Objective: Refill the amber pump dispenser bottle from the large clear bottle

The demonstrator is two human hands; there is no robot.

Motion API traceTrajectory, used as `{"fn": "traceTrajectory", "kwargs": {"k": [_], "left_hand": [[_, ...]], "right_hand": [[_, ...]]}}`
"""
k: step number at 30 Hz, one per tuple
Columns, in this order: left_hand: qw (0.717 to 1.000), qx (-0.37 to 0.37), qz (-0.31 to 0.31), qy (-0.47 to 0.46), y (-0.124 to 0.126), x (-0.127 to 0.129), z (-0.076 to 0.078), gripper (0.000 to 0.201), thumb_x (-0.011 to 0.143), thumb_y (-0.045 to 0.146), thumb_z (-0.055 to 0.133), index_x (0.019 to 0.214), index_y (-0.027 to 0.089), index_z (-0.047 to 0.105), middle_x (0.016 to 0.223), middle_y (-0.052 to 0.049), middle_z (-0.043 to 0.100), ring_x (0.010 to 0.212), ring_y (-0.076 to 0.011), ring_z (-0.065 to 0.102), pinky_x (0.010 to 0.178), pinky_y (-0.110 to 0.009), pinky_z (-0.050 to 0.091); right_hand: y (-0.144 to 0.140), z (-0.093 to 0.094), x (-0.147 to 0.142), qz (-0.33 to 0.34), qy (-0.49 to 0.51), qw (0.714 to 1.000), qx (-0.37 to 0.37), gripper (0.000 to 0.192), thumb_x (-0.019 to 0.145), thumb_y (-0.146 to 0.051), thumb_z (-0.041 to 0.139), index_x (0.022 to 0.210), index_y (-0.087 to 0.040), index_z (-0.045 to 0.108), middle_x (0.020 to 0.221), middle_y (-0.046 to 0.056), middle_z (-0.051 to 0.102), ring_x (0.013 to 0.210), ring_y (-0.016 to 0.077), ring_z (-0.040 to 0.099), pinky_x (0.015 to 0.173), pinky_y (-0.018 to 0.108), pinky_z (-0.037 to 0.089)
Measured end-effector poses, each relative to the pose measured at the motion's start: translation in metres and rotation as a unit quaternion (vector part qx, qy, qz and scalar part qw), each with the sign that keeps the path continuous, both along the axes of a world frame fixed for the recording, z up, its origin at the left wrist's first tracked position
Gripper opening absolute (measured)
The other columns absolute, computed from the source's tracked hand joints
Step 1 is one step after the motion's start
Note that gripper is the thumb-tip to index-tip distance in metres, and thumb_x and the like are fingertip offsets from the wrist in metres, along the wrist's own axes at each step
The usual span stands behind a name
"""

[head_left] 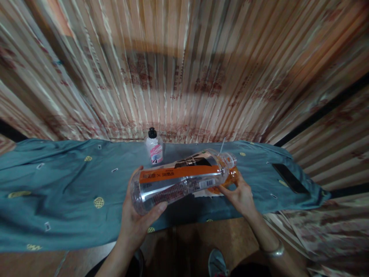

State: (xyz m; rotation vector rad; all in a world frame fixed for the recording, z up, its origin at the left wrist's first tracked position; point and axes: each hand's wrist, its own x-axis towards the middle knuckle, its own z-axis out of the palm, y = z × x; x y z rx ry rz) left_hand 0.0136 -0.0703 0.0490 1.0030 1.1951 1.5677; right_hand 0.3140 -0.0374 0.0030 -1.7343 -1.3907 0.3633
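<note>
Teal cloth [57, 192] with small yellow motifs covers the table from the far left edge, and it carries on right across the view. Next along comes the left hand [135, 215], rising from below, fingers and thumb wrapped round the base of a clear plastic bottle [178, 181]. That bottle lies almost on its side in the air above the cloth, base low at the left, neck tilted up to the right, an orange band running along its label. Behind it, near the back edge of the table, a small bottle [154, 148] with a black cap and a pink label stands upright, well apart from both hands. Moving right, the big bottle's neck meets something orange [230, 177] just under it; what that is I cannot tell. The right hand [240, 196] is up there too, fingers curled at the neck end and touching the orange piece, a metal bangle [273, 252] on the wrist. Beneath the bottle a pale sheet [206, 192] peeks out on the cloth. Farther right, a dark phone [290, 177] lies flat near the table's end. Striped curtains [184, 77] hang behind it all.
</note>
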Motion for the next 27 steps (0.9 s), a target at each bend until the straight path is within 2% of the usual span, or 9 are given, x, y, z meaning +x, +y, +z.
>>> {"fn": "traceTrajectory", "kwargs": {"k": [6, 12, 18, 23, 27], "left_hand": [[1.0, 0.0, 0.003, -0.006, -0.0003, 0.0017, 0.0026, 0.1, 0.064, 0.046, 0.098, 0.151, 0.026, 0.053, 0.136, -0.01, 0.073, 0.126, -0.0323, 0.069, 0.112, -0.048, 0.057], [1.0, 0.01, 0.013, 0.002, -0.0006, 0.0012, 0.0019, 0.097, 0.064, 0.046, 0.099, 0.149, 0.029, 0.056, 0.131, -0.007, 0.074, 0.122, -0.0309, 0.071, 0.109, -0.046, 0.059], [1.0, 0.014, -0.012, 0.019, 0.0017, -0.0045, -0.0007, 0.097, 0.065, 0.043, 0.098, 0.15, 0.028, 0.054, 0.131, -0.008, 0.074, 0.121, -0.0318, 0.072, 0.108, -0.047, 0.06], [1.0, 0.015, 0.005, -0.007, 0.0002, -0.002, 0.0001, 0.096, 0.065, 0.043, 0.099, 0.15, 0.029, 0.055, 0.131, -0.007, 0.074, 0.122, -0.0301, 0.072, 0.11, -0.045, 0.059], [1.0, 0.016, 0.005, -0.005, -0.0002, -0.0006, 0.0023, 0.097, 0.064, 0.043, 0.1, 0.148, 0.026, 0.055, 0.13, -0.007, 0.074, 0.122, -0.0307, 0.072, 0.11, -0.045, 0.059]], "right_hand": [[0.0003, -0.0026, -0.0002, 0.008, -0.009, 1.0, 0.013, 0.082, 0.069, -0.079, 0.077, 0.123, -0.018, 0.068, 0.106, 0.015, 0.084, 0.094, 0.0366, 0.081, 0.082, 0.046, 0.065], [0.0004, -0.0037, 0.0003, 0.001, -0.021, 1.0, 0.017, 0.077, 0.07, -0.078, 0.076, 0.12, -0.019, 0.069, 0.106, 0.014, 0.084, 0.093, 0.0361, 0.081, 0.083, 0.046, 0.065], [0.0003, -0.0045, 0.0012, 0.009, -0.02, 1.0, 0.016, 0.078, 0.071, -0.076, 0.077, 0.124, -0.018, 0.068, 0.109, 0.015, 0.084, 0.097, 0.037, 0.081, 0.085, 0.047, 0.065], [0.0008, -0.0081, 0.0035, 0.018, -0.022, 0.999, 0.026, 0.079, 0.073, -0.074, 0.078, 0.128, -0.018, 0.067, 0.116, 0.016, 0.083, 0.101, 0.0378, 0.081, 0.09, 0.05, 0.064], [0.0007, -0.009, 0.0035, 0.019, -0.031, 0.999, 0.027, 0.077, 0.074, -0.073, 0.078, 0.127, -0.019, 0.068, 0.115, 0.016, 0.083, 0.102, 0.0374, 0.08, 0.089, 0.048, 0.065]]}}
